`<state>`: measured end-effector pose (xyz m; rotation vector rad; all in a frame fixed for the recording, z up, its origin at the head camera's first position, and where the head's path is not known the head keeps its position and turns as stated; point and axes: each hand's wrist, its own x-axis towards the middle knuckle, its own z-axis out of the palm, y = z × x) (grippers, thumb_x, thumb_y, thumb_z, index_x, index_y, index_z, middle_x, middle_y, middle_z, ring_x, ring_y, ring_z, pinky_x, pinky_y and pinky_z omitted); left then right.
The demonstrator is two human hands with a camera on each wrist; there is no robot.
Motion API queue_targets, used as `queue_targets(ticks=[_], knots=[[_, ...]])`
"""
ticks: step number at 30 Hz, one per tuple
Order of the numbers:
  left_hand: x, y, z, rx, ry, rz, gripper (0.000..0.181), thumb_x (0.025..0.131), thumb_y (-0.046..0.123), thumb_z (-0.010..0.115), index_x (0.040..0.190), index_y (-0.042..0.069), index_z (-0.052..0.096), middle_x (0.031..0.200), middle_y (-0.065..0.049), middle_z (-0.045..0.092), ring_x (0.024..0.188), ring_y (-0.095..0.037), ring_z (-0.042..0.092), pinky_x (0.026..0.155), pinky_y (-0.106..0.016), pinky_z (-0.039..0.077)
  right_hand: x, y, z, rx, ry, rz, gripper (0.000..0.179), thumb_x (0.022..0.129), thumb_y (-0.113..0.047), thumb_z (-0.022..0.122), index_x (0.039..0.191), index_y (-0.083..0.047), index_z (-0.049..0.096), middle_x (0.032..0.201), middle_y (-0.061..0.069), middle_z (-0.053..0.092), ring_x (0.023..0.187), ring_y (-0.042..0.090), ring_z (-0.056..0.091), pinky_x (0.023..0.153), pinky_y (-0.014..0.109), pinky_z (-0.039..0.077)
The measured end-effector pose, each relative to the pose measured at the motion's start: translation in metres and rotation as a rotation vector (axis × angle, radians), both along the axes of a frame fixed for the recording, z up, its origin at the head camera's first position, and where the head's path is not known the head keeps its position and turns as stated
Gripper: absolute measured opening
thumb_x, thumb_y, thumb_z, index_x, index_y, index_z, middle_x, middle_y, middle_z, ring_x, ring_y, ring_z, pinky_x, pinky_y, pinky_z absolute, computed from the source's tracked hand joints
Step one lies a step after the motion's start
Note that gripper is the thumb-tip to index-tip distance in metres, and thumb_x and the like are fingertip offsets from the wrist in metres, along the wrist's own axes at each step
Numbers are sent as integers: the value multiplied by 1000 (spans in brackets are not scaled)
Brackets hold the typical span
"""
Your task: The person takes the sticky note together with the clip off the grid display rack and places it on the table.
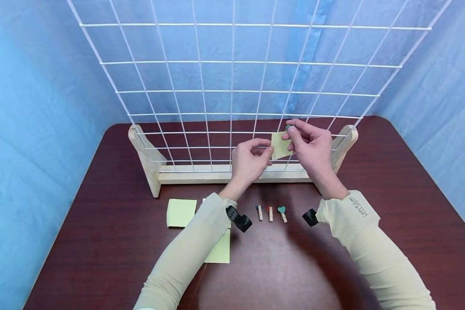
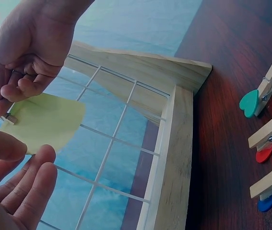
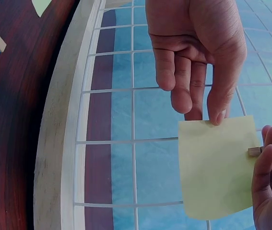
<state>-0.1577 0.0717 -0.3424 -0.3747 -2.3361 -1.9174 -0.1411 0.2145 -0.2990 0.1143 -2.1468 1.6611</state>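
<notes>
A yellow-green sticky note (image 1: 280, 147) is held up against the wire grid panel (image 1: 232, 91). My left hand (image 1: 251, 158) pinches its left edge between thumb and fingers, seen closely in the right wrist view. At the note's upper edge, my right hand (image 1: 313, 145) pinches a small wooden clothespin (image 3: 254, 152). A green bit of its decoration shows by the fingertips in the head view. Fingers cover most of this clothespin, so whether it grips a grid wire cannot be told.
Three heart-topped clothespins lie on the dark table: blue (image 1: 259, 213), red (image 1: 270, 214) and green (image 1: 282, 214). Left of them is a sticky note pad (image 1: 181, 212); more yellow-green paper (image 1: 221, 249) lies partly under the left sleeve. Wooden feet (image 1: 147, 165) support the grid.
</notes>
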Motion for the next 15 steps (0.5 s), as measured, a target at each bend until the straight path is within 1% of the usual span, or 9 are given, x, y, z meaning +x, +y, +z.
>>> queue_targets(ticks=[7, 10, 15], knots=[[1, 0, 1, -17, -4, 11, 14, 81, 20, 64, 93, 14, 69, 70, -1, 69, 49, -4, 61, 44, -26, 48, -1, -1, -1, -43, 46, -3, 18, 86, -13, 59, 98, -4, 67, 65, 0, 64, 46, 11, 52, 44, 18, 43], [1, -1, 2, -24, -6, 12, 14, 81, 20, 64, 93, 14, 69, 70, -1, 69, 49, -3, 61, 44, -26, 47, -2, -1, 0, -62, 63, -5, 16, 86, -11, 59, 97, -4, 68, 64, -1, 64, 45, 11, 51, 43, 18, 42], [2, -2, 4, -37, -2, 23, 14, 81, 20, 64, 93, 15, 69, 70, 0, 69, 49, -3, 61, 45, -25, 47, 2, -6, 8, -100, 91, 11, 15, 85, -5, 58, 95, 0, 68, 63, 0, 63, 44, 11, 50, 43, 17, 42]])
